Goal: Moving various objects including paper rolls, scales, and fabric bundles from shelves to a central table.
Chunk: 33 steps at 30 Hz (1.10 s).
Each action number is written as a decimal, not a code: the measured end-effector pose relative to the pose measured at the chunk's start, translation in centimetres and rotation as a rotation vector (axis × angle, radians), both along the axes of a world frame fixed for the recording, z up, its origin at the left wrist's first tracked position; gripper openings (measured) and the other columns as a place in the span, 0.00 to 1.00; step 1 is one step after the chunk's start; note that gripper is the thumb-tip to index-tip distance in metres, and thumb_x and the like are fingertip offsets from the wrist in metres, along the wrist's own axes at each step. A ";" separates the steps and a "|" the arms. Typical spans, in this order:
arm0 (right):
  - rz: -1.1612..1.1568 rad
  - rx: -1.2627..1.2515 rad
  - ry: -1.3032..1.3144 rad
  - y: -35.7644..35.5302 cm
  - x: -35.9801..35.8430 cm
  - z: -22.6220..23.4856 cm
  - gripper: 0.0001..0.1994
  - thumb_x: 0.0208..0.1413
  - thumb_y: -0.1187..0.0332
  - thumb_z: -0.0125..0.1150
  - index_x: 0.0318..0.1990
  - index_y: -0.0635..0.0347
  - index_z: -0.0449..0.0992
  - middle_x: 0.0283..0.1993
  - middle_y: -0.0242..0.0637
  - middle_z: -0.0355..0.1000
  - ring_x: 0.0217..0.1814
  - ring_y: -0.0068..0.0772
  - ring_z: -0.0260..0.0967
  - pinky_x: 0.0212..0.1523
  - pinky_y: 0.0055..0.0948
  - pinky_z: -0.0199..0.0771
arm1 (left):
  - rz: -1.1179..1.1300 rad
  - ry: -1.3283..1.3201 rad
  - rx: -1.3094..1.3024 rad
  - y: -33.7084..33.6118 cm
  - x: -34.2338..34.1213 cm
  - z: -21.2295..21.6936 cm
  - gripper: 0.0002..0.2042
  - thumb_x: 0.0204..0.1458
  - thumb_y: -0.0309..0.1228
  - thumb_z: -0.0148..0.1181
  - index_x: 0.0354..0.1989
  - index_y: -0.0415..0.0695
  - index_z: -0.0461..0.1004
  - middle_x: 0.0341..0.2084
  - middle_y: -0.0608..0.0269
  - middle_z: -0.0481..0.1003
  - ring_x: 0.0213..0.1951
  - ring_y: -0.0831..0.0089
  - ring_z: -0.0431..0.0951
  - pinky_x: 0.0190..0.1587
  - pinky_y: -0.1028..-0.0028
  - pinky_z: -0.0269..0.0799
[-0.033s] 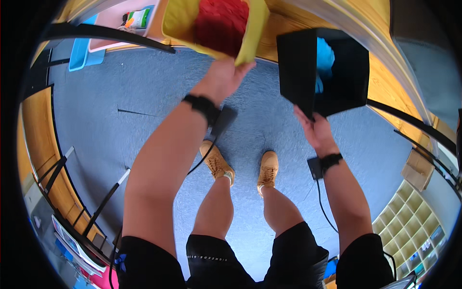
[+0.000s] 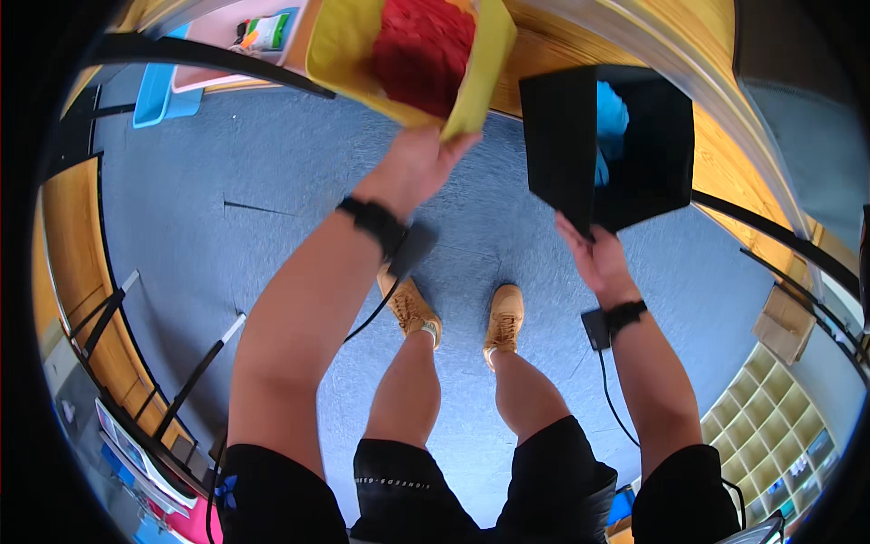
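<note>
My left hand [image 2: 417, 165] grips the near corner of a yellow bin [image 2: 489, 68], which tilts so that its inside shows. Crumpled red cloth [image 2: 424, 54] lies in that bin. On the right, my right hand [image 2: 600, 261] is closed on the lower near corner of a black box [image 2: 558, 150], its open side facing me. Part of a bright blue cloth-like bundle [image 2: 613, 116] shows inside the box; the box wall hides the rest. Both containers are held up at the wooden table edge, apart from each other. Each wrist wears a black band with a cabled module.
A pink tray [image 2: 190, 76] with a small green-and-white packet [image 2: 269, 33] stands at the far left, beside a light blue tray [image 2: 154, 102]. Black metal bars [image 2: 208, 62] cross near the table [image 2: 544, 41]. At right are a cardboard box [image 2: 785, 322] and a cream compartment rack [image 2: 770, 408].
Both the yellow bin and the black box have shifted slightly toward me, with the hands still on them. My left forearm has moved a little to the left.
</note>
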State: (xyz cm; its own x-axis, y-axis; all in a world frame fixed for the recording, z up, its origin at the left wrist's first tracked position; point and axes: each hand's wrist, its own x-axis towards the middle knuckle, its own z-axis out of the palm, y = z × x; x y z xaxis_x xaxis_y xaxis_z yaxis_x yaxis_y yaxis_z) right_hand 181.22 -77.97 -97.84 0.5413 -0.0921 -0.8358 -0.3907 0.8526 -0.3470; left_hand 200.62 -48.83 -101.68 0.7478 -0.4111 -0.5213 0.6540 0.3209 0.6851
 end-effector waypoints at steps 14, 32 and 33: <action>0.760 0.068 0.432 10.2 -12.9 28.5 0.19 0.64 0.76 0.32 0.59 0.81 0.57 0.59 0.66 0.61 0.60 0.67 0.64 0.63 0.61 0.64 | 0.266 0.410 0.404 25.1 -41.9 32.8 0.15 0.64 0.26 0.36 0.52 0.35 0.67 0.40 0.54 0.75 0.39 0.67 0.78 0.42 0.69 0.77; 1.458 -0.136 -0.090 35.2 8.9 53.3 0.20 0.60 0.78 0.33 0.58 0.80 0.53 0.55 0.69 0.64 0.55 0.70 0.67 0.55 0.59 0.72 | 1.073 0.240 0.256 30.5 -47.2 65.5 0.15 0.62 0.25 0.40 0.53 0.32 0.66 0.41 0.48 0.76 0.38 0.58 0.81 0.42 0.64 0.79; 1.477 -0.141 -0.138 37.6 10.8 54.0 0.19 0.59 0.78 0.33 0.58 0.80 0.54 0.54 0.68 0.65 0.53 0.69 0.69 0.54 0.58 0.74 | 1.102 0.211 0.285 32.1 -45.9 66.1 0.15 0.62 0.26 0.41 0.53 0.32 0.66 0.41 0.48 0.75 0.38 0.57 0.81 0.42 0.64 0.79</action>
State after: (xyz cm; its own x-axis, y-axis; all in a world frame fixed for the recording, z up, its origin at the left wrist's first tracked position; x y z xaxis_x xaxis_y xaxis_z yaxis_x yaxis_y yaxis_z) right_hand 192.04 -40.38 -43.84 0.2869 0.5227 -0.8028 -0.8083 -0.3176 -0.4957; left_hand 154.74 -16.70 -35.62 0.5143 0.5625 -0.6474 0.2257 0.6395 0.7350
